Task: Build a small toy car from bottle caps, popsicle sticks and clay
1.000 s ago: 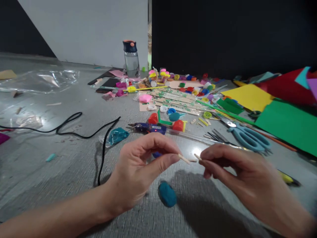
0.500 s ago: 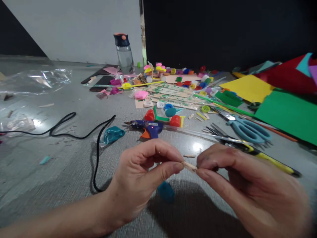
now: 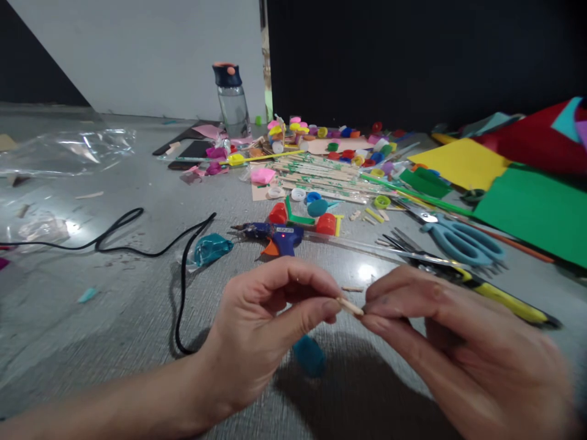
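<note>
Between my two hands is a short, pale wooden stick piece (image 3: 351,306), held above the table. My left hand (image 3: 270,336) pinches its left end between thumb and forefinger. The right end sits in the fingertips of my right hand (image 3: 440,336), which are pressed together. On the table just behind lies another small stick piece (image 3: 353,289). A blue oval piece (image 3: 309,355) rests under my left hand, partly hidden by it. Farther back is a blue glue gun (image 3: 277,236) with an orange trigger, a lit red light and a clear glue stick in its rear.
Blue-handled scissors (image 3: 463,241) and yellow-black pliers (image 3: 504,296) lie at right. Behind are wrapped wooden sticks (image 3: 321,177), bottle caps and coloured sheets (image 3: 536,211). A water bottle (image 3: 233,101) stands at the back. A black cable (image 3: 183,293) curls at left, near a plastic bag (image 3: 68,153).
My right fingers have shifted slightly on the stick piece, which looks a little turned. My left hand keeps its pinch. The whole view has moved very slightly.
</note>
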### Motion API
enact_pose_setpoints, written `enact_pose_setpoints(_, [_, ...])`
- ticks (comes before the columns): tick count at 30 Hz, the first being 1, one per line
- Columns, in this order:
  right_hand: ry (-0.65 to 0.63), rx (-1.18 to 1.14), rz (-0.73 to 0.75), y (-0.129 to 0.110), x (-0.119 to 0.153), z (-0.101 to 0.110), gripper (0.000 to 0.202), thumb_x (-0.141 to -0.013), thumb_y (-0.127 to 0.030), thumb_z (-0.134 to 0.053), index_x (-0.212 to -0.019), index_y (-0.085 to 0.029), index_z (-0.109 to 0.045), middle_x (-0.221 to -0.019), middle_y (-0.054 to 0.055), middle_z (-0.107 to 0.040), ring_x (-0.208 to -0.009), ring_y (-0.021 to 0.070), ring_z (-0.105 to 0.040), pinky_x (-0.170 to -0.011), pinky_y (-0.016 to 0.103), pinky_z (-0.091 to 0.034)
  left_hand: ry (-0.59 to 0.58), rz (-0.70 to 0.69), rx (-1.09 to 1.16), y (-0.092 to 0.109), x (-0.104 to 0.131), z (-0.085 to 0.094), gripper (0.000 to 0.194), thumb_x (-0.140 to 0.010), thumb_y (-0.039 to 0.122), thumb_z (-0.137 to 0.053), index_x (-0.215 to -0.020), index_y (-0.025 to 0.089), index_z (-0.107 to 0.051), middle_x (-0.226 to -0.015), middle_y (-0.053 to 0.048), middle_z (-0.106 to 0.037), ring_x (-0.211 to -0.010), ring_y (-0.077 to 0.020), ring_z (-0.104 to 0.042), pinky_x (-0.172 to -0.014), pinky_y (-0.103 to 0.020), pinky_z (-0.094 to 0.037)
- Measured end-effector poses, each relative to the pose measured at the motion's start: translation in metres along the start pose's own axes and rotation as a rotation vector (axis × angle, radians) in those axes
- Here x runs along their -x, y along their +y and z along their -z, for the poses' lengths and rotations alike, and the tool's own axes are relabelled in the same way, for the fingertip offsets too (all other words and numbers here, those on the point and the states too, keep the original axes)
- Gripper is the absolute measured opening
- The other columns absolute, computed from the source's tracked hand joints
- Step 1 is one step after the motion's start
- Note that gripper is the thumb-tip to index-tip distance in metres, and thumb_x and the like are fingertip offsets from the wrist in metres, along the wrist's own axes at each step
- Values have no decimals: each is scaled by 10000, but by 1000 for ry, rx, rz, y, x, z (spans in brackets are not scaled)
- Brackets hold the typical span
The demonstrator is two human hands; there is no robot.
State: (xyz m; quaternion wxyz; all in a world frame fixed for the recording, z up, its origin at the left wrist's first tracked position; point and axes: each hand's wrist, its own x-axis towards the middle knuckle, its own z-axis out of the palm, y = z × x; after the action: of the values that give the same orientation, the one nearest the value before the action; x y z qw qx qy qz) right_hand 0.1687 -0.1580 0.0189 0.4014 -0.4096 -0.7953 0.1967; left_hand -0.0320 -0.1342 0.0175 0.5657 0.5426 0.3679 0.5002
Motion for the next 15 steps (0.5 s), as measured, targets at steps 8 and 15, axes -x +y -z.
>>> enact_pose_setpoints(8, [-9,-23,1,2,-2,-3,128,-967,-161,-608,-935,-284,-587,-859,-21,-691,-745,147,-678,-630,257,-539,-43,-25,116,1,-1,-2,170,-789,5,-744,-792,173,-769,-744,8,-732,-661,-98,-713,-665,-156,-608])
enact_pose_setpoints(15, [-25,-24,-1,1,-2,-2,125,-971,-162,-595,-952,-285,-581,-865,-16,-690,-751,148,-684,-627,258,-545,-16,-81,60,4,-2,-4,180,-780,-12,-748,-768,165,-775,-710,-5,-737,-667,-107,-714,-666,-158,-607])
